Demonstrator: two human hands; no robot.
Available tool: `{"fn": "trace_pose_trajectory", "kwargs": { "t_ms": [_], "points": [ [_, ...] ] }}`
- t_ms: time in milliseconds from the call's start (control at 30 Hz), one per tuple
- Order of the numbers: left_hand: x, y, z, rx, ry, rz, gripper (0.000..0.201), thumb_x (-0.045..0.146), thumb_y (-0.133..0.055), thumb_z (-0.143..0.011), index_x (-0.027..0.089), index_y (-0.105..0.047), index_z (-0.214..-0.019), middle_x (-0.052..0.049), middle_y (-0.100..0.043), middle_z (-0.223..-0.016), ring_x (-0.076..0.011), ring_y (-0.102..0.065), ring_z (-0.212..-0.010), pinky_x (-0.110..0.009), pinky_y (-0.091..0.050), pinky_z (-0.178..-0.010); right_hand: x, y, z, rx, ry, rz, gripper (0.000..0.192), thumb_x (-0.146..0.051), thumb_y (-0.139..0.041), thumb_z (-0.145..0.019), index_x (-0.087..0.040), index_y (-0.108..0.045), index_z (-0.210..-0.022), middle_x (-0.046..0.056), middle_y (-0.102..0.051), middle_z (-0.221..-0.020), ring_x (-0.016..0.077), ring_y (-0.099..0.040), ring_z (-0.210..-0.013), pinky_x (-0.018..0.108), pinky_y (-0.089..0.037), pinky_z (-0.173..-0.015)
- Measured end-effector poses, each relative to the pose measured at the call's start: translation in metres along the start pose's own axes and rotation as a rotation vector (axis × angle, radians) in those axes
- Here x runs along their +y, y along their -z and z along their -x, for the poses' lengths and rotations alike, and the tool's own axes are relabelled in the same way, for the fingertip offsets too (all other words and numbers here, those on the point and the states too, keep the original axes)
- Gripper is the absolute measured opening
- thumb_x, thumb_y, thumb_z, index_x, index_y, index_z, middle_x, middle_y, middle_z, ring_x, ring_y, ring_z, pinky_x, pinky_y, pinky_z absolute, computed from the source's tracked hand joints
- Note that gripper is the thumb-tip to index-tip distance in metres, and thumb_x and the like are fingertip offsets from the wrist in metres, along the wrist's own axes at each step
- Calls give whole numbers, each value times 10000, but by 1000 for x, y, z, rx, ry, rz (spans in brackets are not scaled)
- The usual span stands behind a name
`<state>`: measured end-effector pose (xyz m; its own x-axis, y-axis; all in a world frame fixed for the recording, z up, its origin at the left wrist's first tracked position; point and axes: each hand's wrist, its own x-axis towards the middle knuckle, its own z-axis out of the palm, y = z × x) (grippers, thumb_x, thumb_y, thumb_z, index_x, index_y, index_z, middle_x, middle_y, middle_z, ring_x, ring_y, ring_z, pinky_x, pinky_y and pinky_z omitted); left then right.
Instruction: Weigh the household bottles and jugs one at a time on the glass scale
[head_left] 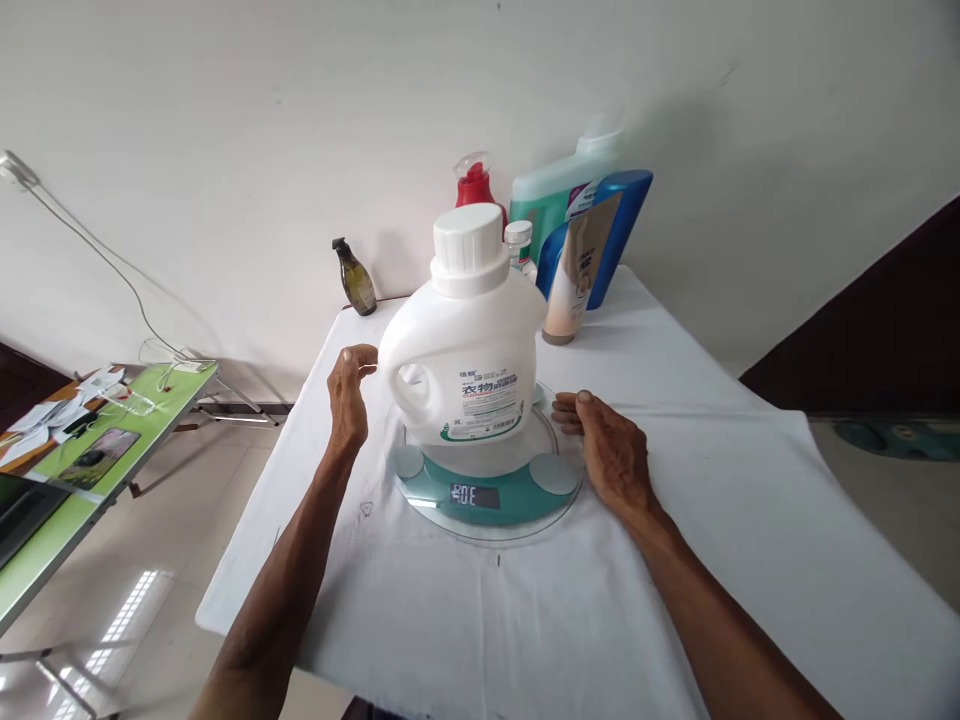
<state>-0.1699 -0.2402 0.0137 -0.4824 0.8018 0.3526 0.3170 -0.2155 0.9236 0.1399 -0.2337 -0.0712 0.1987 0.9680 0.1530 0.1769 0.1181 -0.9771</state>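
A large white jug with a screw cap (465, 340), seemingly laundry liquid, stands upright on a round glass scale (442, 515). Its label faces me and its handle is on the left. Lit digits show on the scale's display (475, 496). My left hand (349, 395) is beside the handle, fingers stretched toward the jug; whether the fingertips touch it I cannot tell. To the right, my right hand (607, 445) is held open at the scale's edge, apart from the jug, its fingers pointing inward with nothing in them.
Behind the jug stand a red bottle (475, 185), a green jug (551, 195), a blue bottle (622, 225), a small white-capped bottle (519, 240) and a brown tube (577, 275). A dark green pump bottle (355, 280) is at the back left. White cloth (712, 470) covers the table.
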Motion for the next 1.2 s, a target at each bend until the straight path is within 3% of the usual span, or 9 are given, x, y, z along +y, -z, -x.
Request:
{"fn": "trace_pose_trajectory", "kwargs": {
  "t_ms": [133,233,400,533,1200],
  "points": [
    [-55,12,0,-37,28,33,736,826,-387,-1009,178,-725,-1099,-164,-753,-1204,-277,-709,-1156,-431,-555,-1027,3,1,0,-13,-11,11,752,-921,-443,-939,-255,-787,-997,115,-825,-1026,305,-774,-961,453,-630,-852],
    [-75,9,8,-157,62,17,755,817,-369,-1028,168,-714,-1202,-191,-738,-1285,-301,-712,-1168,-465,-569,-1039,4,2,-1,-16,-18,43,733,-904,-442,-953,-261,-788,-1018,112,-824,-1055,309,-771,-965,477,-625,-883],
    [-67,-2,18,-255,-31,-86,717,751,-333,-1073,179,-735,-1233,-170,-765,-1295,-310,-704,-1200,-467,-567,-1073,5,3,-1,-26,-37,63,680,-853,-443,-981,-273,-795,-1031,104,-826,-1085,314,-767,-988,508,-609,-937],
    [-63,-3,20,-292,-5,-47,774,751,-301,-1077,144,-734,-1286,-191,-779,-1291,-326,-723,-1210,-474,-573,-1089,5,3,-1,-37,-55,79,676,-834,-430,-989,-267,-791,-1054,110,-824,-1101,314,-763,-991,506,-600,-950],
    [-60,0,18,-306,49,-21,798,779,-323,-1051,132,-742,-1258,-194,-798,-1264,-349,-748,-1188,-484,-597,-1068,4,2,0,-31,-2,43,661,-837,-469,-982,-253,-775,-1040,120,-820,-1064,307,-773,-983,464,-632,-877]
  ]
}}
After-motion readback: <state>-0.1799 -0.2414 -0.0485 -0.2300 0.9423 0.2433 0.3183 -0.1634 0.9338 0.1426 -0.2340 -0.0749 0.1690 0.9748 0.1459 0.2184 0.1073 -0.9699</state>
